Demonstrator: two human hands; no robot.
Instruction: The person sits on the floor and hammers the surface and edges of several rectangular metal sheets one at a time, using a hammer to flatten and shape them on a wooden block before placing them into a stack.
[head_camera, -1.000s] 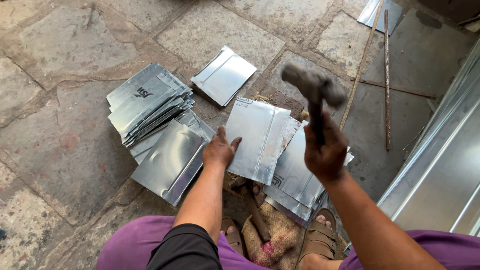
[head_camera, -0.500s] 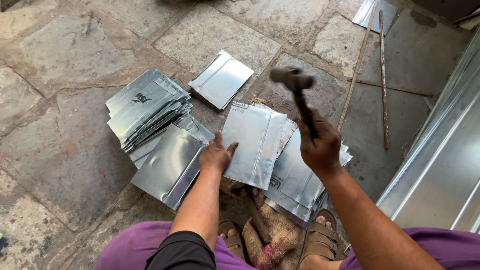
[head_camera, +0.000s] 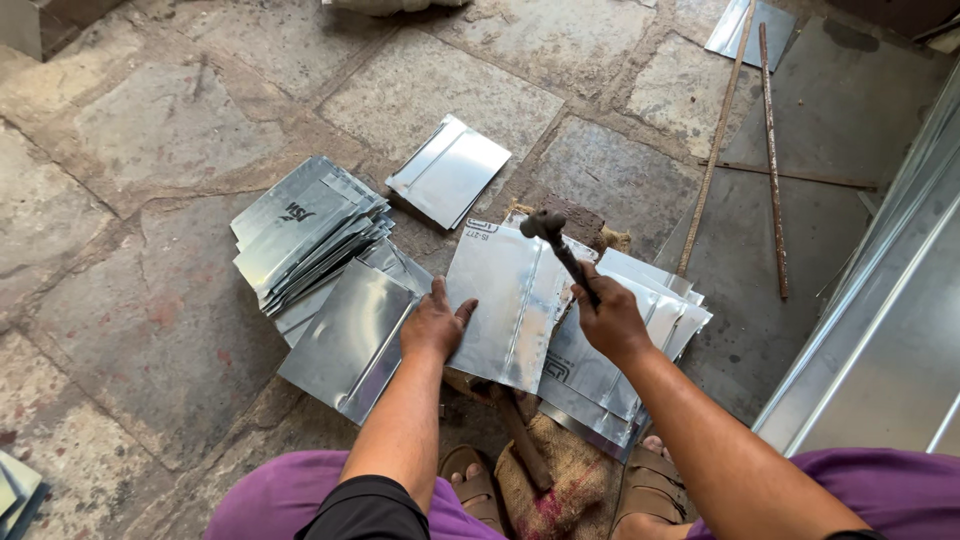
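The right hand (head_camera: 612, 322) is closed around the handle of a hammer (head_camera: 562, 248), and the dark hammer head stands just above the upper edge of a folded sheet-metal piece (head_camera: 508, 305). The left hand (head_camera: 432, 325) lies flat with the fingers spread and presses the left edge of this same piece, which rests on a stack of flat sheets (head_camera: 640, 320) in front of the person's sandals (head_camera: 650, 490). The step in hand seems to be the hammering of the raised seam that runs down the middle of the piece. In my judgement, the next blow must land on the seam line and well away from the left fingers, while the left hand keeps the piece from sliding. A pile of similar pieces (head_camera: 305, 235) lies to the left on the stone floor (head_camera: 150, 130), and one single piece (head_camera: 448, 172) lies apart, further away.
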